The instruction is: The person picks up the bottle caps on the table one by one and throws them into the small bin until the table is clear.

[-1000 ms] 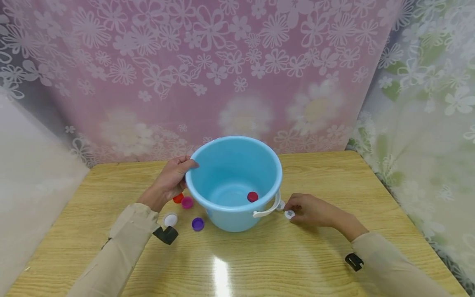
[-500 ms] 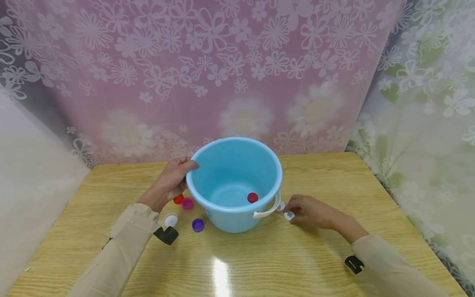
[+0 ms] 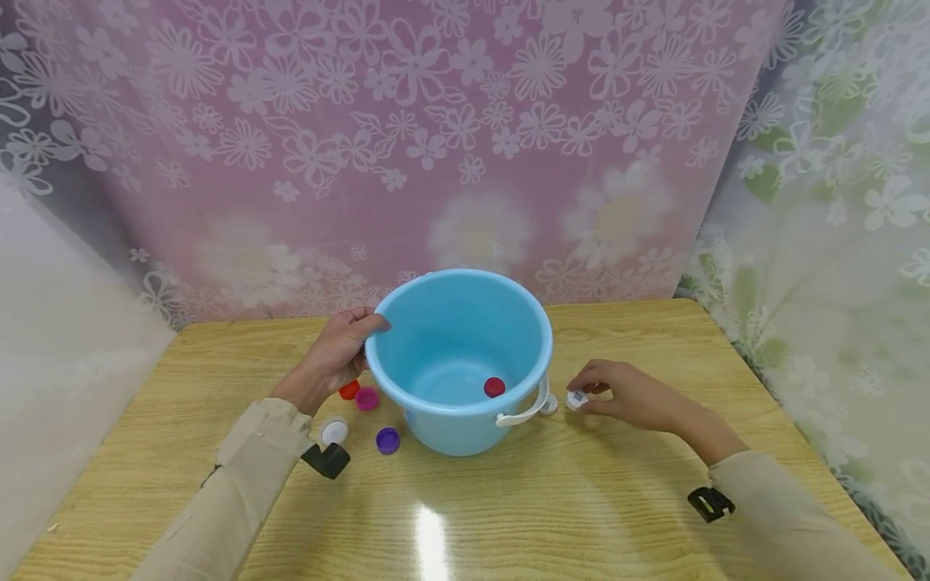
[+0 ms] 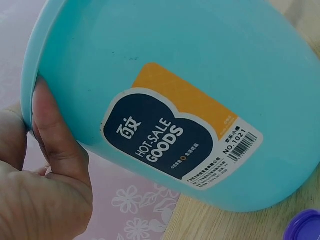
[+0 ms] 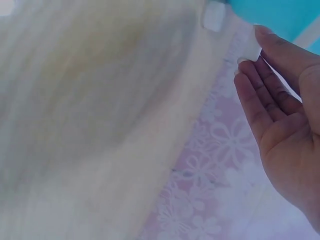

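A light blue bucket (image 3: 465,432) stands mid-table, its white handle (image 3: 525,413) hanging at the right. My left hand (image 3: 337,351) grips its rim on the left, thumb over the edge; the left wrist view shows the bucket's label (image 4: 170,140) close up. Inside the bucket lies a red bottle cap (image 3: 495,387). To the right of the bucket, my right hand (image 3: 628,394) pinches a white bottle cap (image 3: 577,399) between thumb and fingertips. A second white cap (image 3: 550,404) lies on the table, beside the bucket's handle.
Left of the bucket, on the wooden table (image 3: 508,516), lie an orange-red cap (image 3: 349,390), a pink cap (image 3: 366,398), a purple cap (image 3: 388,440) and a white cap (image 3: 334,431). A pink flowered curtain (image 3: 436,145) hangs behind the table.
My right hand has lifted the white cap off the table and shifted slightly back and to the right. My left hand and the bucket have stayed in place.
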Tool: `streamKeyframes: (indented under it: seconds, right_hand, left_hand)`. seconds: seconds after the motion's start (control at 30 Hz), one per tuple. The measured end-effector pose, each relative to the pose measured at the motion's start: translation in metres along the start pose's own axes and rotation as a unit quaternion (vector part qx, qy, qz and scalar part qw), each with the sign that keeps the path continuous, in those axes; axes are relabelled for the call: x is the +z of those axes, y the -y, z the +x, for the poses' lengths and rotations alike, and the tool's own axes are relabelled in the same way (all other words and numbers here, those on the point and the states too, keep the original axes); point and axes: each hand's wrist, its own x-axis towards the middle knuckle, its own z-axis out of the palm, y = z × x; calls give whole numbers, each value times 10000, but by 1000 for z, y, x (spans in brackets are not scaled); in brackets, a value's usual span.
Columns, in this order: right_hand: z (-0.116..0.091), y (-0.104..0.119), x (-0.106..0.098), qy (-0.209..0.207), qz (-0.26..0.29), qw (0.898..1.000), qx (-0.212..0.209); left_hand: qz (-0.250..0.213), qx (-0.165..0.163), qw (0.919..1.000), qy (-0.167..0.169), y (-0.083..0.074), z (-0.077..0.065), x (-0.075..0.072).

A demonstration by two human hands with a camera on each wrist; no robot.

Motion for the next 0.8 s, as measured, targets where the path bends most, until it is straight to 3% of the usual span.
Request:
streamKeyframes:
  seconds: [0.43,0.8]
  right_hand:
    - [8,21,-51,-669,-381,9970,-51]
    - [25,40,-87,-1588,-555,9854,-264]
  left_hand:
    - [28,2,10000,-2,-2,1,1]
    - [-16,-31,10000,-33,2,3,-1]
